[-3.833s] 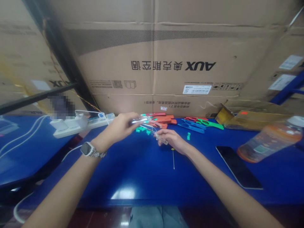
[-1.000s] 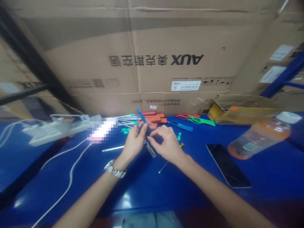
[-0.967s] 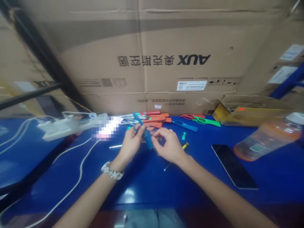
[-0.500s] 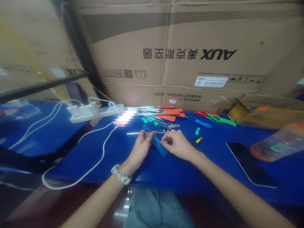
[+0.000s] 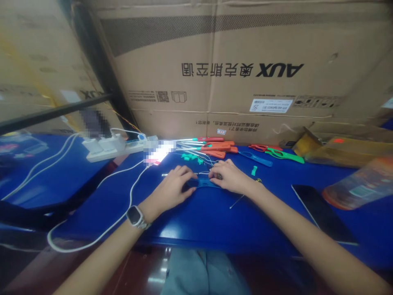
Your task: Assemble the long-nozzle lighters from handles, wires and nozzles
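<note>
My left hand and my right hand both press down on a blue plastic scissor handle that lies flat on the blue table. Each hand grips one end of it with curled fingers. Behind the hands lies a heap of red-handled scissors with bare metal blades and small green plastic parts. A thin metal rod with a yellow-black grip lies just right of my right wrist.
A blue handle and green scissors lie at the back right. A black phone and a tipped orange bottle are at the right. A white power strip and cable are at the left. Big cardboard boxes stand behind.
Both hands have come down from mid-air and now hold the blue handle flat against the table. The head has tilted slightly; earlier the left hand held bare blades further back.
</note>
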`<action>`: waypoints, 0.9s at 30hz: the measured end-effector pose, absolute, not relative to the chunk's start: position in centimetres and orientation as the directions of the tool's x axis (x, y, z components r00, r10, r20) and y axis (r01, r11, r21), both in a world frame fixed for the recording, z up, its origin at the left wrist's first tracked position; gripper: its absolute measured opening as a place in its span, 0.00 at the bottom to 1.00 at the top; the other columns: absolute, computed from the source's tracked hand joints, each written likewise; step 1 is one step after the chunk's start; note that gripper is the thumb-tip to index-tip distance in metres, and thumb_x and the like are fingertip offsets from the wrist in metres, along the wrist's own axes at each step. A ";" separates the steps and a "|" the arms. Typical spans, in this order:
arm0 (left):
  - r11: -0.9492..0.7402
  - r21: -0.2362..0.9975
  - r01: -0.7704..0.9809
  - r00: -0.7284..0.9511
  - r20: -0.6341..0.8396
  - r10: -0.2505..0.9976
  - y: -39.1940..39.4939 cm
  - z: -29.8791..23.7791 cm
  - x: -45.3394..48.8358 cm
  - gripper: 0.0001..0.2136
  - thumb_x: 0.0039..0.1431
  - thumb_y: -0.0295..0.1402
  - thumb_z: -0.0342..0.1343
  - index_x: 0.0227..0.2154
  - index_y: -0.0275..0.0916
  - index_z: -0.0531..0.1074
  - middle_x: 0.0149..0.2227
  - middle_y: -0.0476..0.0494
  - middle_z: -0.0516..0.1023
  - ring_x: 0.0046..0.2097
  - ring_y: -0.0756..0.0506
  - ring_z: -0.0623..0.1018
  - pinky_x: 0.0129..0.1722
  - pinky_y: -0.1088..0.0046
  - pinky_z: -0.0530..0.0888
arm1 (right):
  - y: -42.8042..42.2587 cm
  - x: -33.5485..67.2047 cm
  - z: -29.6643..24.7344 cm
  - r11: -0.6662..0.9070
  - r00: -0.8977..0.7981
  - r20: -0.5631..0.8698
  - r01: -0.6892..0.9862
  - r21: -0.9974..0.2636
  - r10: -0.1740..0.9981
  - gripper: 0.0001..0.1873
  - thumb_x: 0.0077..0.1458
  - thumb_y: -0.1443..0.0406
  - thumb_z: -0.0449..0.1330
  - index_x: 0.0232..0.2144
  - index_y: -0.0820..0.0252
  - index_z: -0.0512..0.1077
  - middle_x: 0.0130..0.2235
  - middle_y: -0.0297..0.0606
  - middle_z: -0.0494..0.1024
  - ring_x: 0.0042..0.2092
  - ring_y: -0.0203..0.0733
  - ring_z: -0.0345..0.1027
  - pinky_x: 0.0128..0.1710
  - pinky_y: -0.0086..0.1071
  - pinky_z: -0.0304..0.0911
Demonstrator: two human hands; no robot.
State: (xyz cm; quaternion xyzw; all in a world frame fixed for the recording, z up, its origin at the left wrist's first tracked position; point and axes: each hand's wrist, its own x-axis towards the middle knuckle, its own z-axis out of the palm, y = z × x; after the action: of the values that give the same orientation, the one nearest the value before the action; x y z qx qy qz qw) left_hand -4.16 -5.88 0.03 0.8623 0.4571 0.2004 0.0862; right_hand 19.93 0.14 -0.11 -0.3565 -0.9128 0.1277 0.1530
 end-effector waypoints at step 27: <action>-0.493 0.573 0.655 0.523 0.127 0.843 2.4 -0.6 -4.7 0.08 0.61 0.38 0.55 0.35 0.39 0.74 0.37 0.43 0.77 0.40 0.43 0.76 0.42 0.66 0.72 | 1.7 23.0 -0.8 0.501 -0.457 0.291 0.451 -0.738 0.840 0.07 0.61 0.60 0.58 0.39 0.57 0.70 0.35 0.34 0.77 0.35 0.39 0.70 0.37 0.32 0.61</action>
State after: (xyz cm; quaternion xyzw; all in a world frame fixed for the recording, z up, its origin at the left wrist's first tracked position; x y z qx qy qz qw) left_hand -4.72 2.43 -0.64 0.8404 0.4456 0.2001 0.2347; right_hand 23.01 1.74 -0.80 -0.4030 -0.8011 0.2948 0.3300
